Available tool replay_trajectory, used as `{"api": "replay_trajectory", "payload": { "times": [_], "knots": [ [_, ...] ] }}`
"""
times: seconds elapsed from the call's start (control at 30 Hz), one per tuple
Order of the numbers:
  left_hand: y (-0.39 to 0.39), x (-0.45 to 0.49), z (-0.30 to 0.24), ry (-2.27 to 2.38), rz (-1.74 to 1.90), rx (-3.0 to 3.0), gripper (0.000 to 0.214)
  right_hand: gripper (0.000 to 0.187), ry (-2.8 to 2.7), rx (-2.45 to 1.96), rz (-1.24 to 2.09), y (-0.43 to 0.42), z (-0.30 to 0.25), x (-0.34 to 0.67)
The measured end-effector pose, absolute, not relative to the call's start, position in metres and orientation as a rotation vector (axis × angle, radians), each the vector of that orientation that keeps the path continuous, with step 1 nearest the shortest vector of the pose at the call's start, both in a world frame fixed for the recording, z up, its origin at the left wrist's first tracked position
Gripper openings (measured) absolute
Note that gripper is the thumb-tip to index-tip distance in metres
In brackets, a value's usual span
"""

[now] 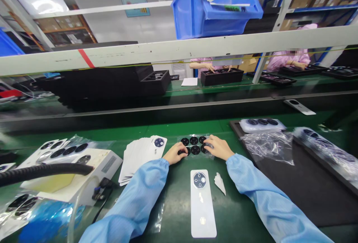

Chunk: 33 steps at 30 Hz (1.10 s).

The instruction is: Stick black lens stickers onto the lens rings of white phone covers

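Your left hand (175, 153) and right hand (218, 148) rest released on round black discs (195, 143) held in a clear plastic sheet (189, 146), on the green tabletop (235, 205), just beyond a white rectangular card (201, 205).

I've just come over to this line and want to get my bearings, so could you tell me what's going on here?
A person in blue sleeves has their left hand and right hand on a clear sheet of black discs on the green bench. Nearer them lies a white card, with a stack of white cards to the left. Across the belt, a co-worker reaches into a black tray.
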<state>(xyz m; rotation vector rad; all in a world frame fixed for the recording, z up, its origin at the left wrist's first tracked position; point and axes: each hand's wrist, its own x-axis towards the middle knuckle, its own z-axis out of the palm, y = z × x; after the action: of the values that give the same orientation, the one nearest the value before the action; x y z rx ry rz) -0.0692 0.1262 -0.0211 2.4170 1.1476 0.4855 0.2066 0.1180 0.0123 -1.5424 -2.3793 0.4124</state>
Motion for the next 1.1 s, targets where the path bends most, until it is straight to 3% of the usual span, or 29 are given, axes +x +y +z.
{"api": "replay_trajectory", "payload": {
  "times": [0.3,0.8,1.1],
  "knots": [
    [0.124,-0.066,-0.008,1.147,0.390,2.465,0.026,0.033,-2.599,-1.549,0.437,0.132,0.007,0.192],
    [0.092,-0.089,0.011,1.347,0.439,2.507,0.023,0.033,-2.489,-1.546,0.550,0.130,0.001,0.197],
    [0.122,-0.022,-0.016,1.436,0.472,2.529,0.058,0.030,-2.292,-1.657,0.538,0.119,-0.008,0.222]
  ]
}}
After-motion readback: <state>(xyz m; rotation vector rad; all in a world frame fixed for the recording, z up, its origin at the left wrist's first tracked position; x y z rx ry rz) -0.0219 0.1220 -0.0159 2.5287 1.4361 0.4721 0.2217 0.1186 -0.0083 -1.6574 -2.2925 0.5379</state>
